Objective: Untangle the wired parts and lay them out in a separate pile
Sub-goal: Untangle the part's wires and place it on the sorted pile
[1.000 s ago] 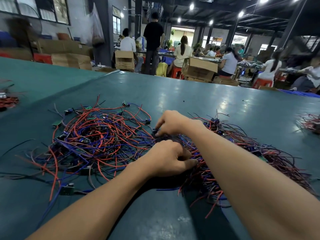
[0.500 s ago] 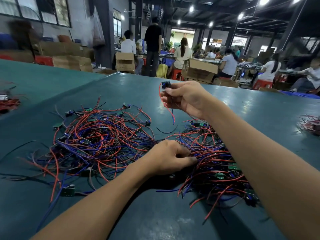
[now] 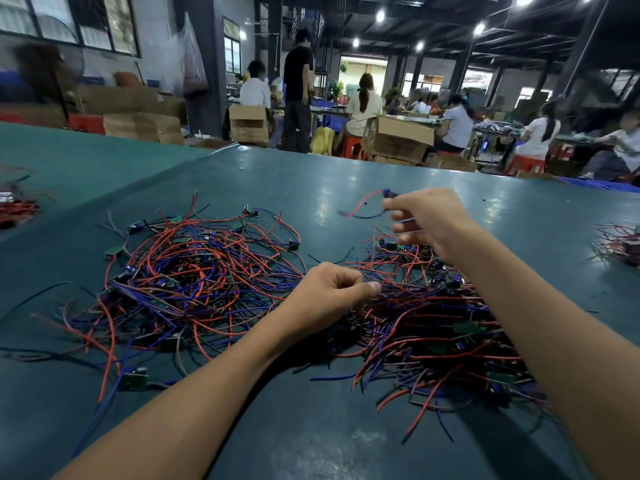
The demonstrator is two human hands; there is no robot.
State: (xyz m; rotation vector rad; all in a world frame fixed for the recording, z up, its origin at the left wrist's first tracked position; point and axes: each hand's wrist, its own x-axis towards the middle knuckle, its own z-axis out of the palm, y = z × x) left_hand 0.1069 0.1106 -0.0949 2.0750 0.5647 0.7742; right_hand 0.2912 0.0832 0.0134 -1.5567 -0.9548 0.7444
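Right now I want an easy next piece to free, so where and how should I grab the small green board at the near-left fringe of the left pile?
Pinch the green board by its two side edges, not its wires, coming down from the near side, where the table is mostly bare. It lies flat outside the left pile, so probably only its own leads need drawing out.
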